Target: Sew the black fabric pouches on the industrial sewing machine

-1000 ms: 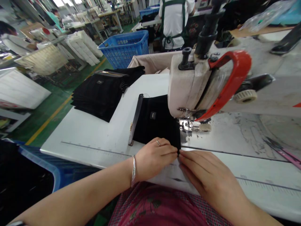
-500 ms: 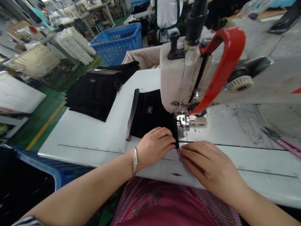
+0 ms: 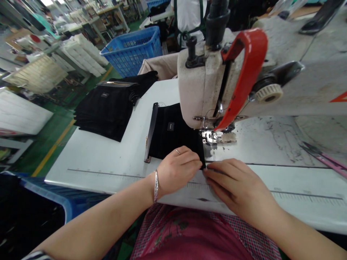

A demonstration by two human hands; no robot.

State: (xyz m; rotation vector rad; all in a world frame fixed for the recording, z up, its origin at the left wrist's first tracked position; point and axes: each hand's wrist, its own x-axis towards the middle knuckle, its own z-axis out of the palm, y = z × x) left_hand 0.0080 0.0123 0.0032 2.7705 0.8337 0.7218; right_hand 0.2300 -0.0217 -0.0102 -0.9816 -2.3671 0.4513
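Green floor with a yellow line runs behind the white sewing table (image 3: 103, 151). Beyond its far edge stands a slatted blue plastic basket (image 3: 132, 54), its contents not readable; nearer, beige cloth (image 3: 161, 66) borders the tabletop. At lower left, a blue bin (image 3: 68, 209) holds black material.

On the table, left of the sewing machine (image 3: 193, 86), a black fabric pouch (image 3: 162, 144) lies flat, a dark strip with a metal fitting along its left side and a small label on its face. Its right edge reaches the presser foot (image 3: 214, 137). White tabletop shows between the pouch and a stack of black pouches (image 3: 103, 115) at the left edge.

The left hand (image 3: 177, 171) rests on the pouch's near right corner, fingers bunched; its thumb is hidden, so I cannot tell if it pinches. The right hand (image 3: 241, 191) has fingers pressed together, tips at that corner; whether they grip, I cannot tell. Tabletop extends rightward from it along a printed scale (image 3: 309, 196), with pink-handled scissors (image 3: 325, 159) farther back on the machine bed.
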